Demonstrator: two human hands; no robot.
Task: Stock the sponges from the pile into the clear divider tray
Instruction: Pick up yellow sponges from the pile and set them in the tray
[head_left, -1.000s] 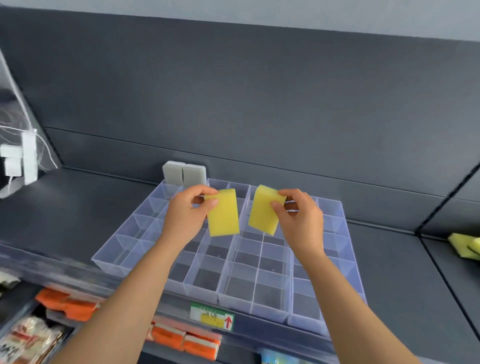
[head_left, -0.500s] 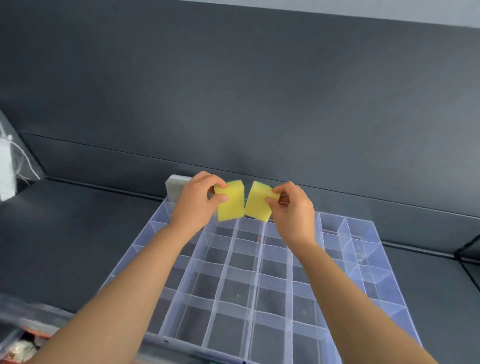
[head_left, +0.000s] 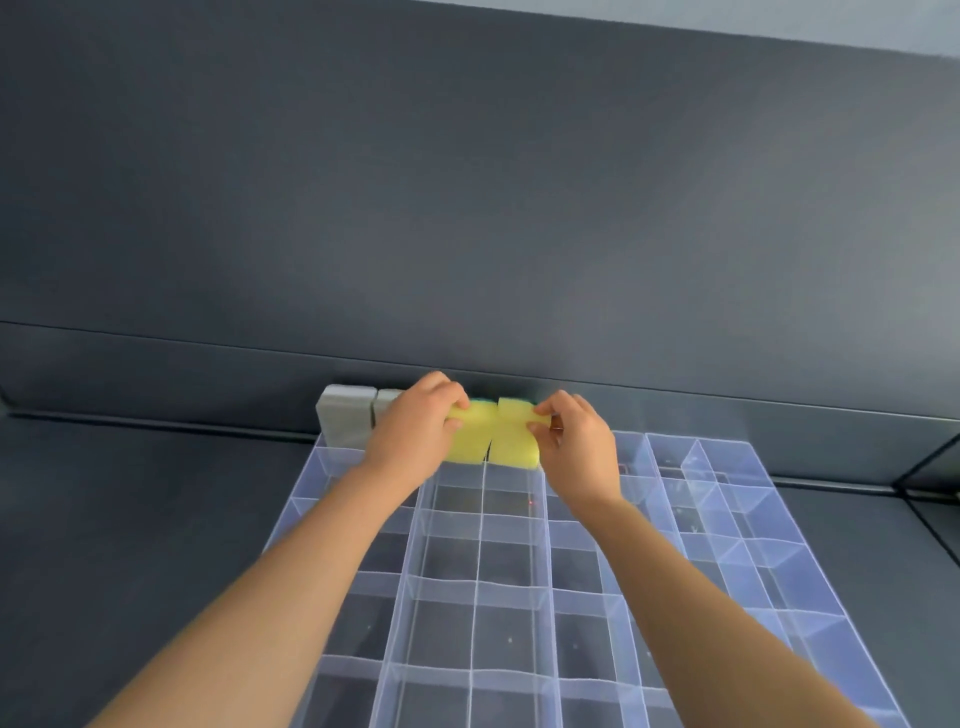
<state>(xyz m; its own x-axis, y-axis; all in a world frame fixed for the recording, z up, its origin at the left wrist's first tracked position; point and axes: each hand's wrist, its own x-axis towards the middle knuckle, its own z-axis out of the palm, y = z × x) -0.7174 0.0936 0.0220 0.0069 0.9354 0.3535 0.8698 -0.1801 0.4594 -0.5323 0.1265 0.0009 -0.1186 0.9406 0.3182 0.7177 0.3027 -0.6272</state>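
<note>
Shelving in dark grey fills your view: a flat shelf (head_left: 130, 519) runs under your arms, and a plain back panel (head_left: 467, 208) of the same colour rises behind it. The clear divider tray (head_left: 727, 525) lies on the shelf close to the back panel, and the dark surface shows through its grid of compartments. Your left hand (head_left: 415, 434) pinches one yellow sponge (head_left: 470, 434) and your right hand (head_left: 579, 449) pinches a second yellow sponge (head_left: 513, 436). The two stand side by side, touching, at the tray's back row near its middle. Two grey sponges (head_left: 345, 415) stand upright at the tray's back left corner, and your left knuckles partly hide the one nearer your hand. You cannot tell whether the yellow pair sits down inside the compartments, because their lower edges blur against the clear walls. The tray's near edge and both your elbows are cut off by the frame.
</note>
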